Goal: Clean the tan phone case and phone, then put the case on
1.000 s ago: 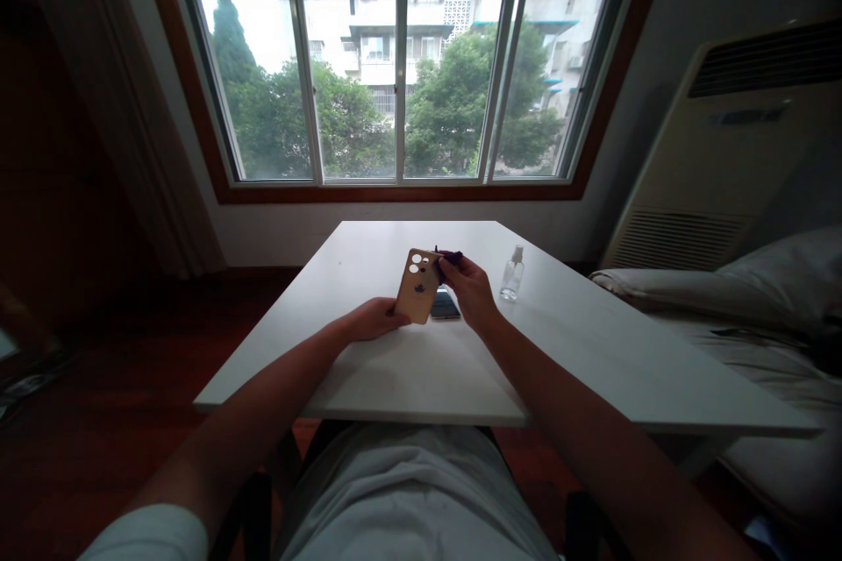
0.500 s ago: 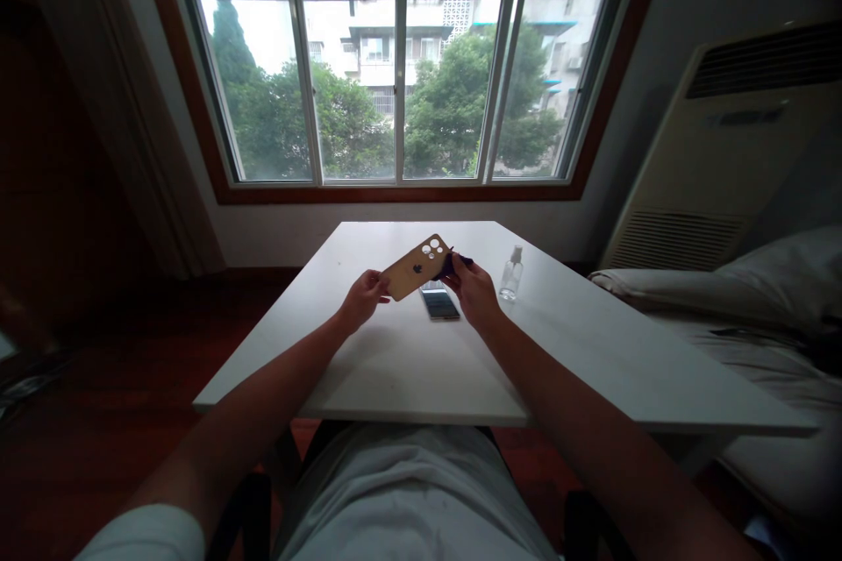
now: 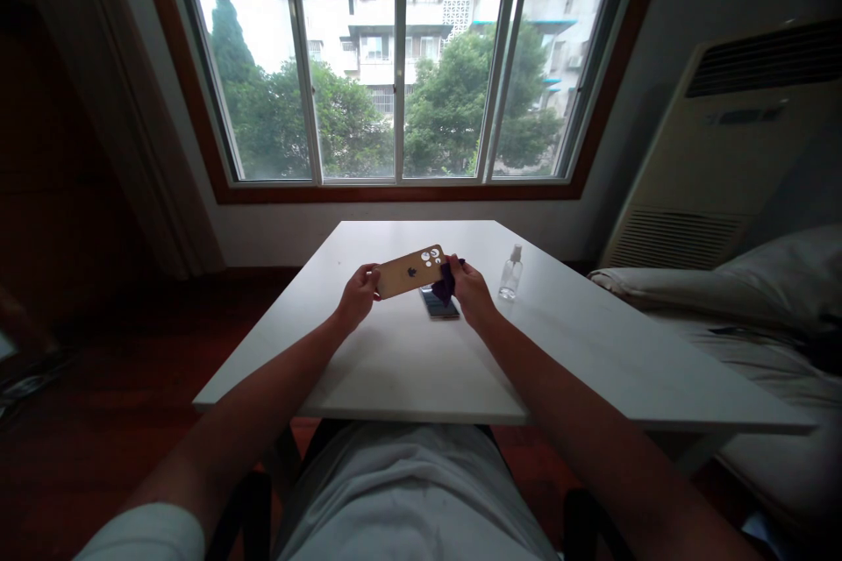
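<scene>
My left hand [image 3: 359,293] is closed on the left end of a tan phone case [image 3: 401,275], which has round camera holes and a dark apple-shaped logo. The case is held up over the table, tilted slightly with its right end higher. At that right end my right hand [image 3: 471,287] grips a dark purple cloth [image 3: 444,282], pressed against the case's edge. Below them a phone [image 3: 442,310] lies on the table, partly hidden by the case and cloth.
A clear spray bottle [image 3: 510,275] stands on the white table [image 3: 421,377], right of my right hand. Beyond the table is a window [image 3: 401,70]. An air conditioner [image 3: 743,131] and a couch with pale cushions [image 3: 690,280] are on the right.
The phone case has turned to a flatter angle, its right end lower than before. The purple cloth now hangs lower, over part of the phone.
</scene>
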`<state>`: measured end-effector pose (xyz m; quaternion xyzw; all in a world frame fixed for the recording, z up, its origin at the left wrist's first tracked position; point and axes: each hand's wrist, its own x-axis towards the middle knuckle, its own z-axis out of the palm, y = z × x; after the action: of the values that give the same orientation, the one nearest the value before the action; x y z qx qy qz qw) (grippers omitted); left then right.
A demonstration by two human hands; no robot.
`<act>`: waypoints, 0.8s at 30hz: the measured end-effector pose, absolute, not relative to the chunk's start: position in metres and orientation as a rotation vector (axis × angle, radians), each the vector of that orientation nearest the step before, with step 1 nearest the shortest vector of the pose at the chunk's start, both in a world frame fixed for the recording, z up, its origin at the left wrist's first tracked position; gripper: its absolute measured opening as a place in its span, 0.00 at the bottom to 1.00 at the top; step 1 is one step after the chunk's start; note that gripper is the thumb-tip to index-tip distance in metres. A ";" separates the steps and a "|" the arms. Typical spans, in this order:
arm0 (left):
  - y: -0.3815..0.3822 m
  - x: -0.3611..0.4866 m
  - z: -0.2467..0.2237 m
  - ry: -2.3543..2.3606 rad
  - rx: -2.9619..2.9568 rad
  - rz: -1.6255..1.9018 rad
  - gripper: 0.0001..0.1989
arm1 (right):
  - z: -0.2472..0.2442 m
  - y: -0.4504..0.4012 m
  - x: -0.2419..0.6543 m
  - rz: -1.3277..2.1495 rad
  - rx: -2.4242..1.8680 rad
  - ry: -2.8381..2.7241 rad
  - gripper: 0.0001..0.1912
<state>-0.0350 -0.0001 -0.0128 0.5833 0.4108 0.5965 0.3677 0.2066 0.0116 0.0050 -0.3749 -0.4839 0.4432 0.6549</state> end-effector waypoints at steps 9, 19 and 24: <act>-0.002 -0.037 -0.013 1.165 1.589 1.577 0.18 | 0.003 0.011 0.211 0.618 -1.109 -1.298 0.33; -0.005 -0.035 -0.016 1.095 1.750 1.458 0.19 | 0.012 0.003 0.225 0.280 -1.215 -1.344 0.31; -0.009 -0.031 -0.016 0.946 1.725 1.369 0.22 | 0.013 0.003 0.224 0.335 -1.193 -1.312 0.28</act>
<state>-0.0310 -0.0093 -0.0163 0.6703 0.3678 0.5319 0.3640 0.2243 0.0033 0.0128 -0.5188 -0.5704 0.1457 0.6198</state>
